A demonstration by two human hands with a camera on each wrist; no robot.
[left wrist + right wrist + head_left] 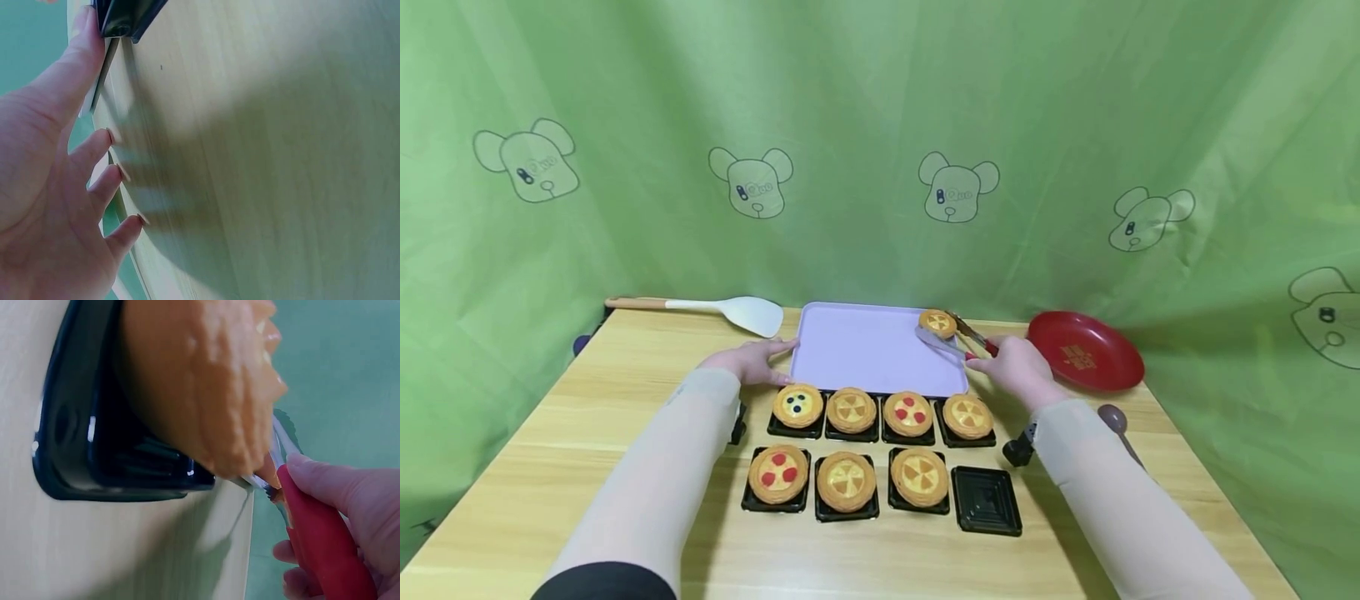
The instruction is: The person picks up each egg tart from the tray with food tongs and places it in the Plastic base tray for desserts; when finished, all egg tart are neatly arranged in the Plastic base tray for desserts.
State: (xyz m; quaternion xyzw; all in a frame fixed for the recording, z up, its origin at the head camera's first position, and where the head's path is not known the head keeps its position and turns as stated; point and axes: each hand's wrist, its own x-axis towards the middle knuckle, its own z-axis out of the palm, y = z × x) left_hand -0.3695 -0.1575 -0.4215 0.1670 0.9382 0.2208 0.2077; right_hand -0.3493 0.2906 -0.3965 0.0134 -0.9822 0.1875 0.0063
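My right hand [1022,368] grips metal tongs with red handles [325,547]. Their tips lie either side of an orange-topped egg tart [937,322] at the back right corner of a lavender tray [865,346]. At the tray's left edge is my left hand [752,363], its fingers spread and fairly straight. The left wrist view shows those fingertips on the wood and the thumb beside a black holder [122,19]. Nearer me, several tarts sit in black square holders, among them a blueberry-dotted one [798,405] and a red-topped one [777,475].
One black holder [987,500] at front right holds no tart. A red plate [1082,352] lies right of my right hand, with a dark spoon [1112,418] nearer. Back left lies a white spatula [752,316] with a wooden handle. Green curtain [865,150] surrounds the table.
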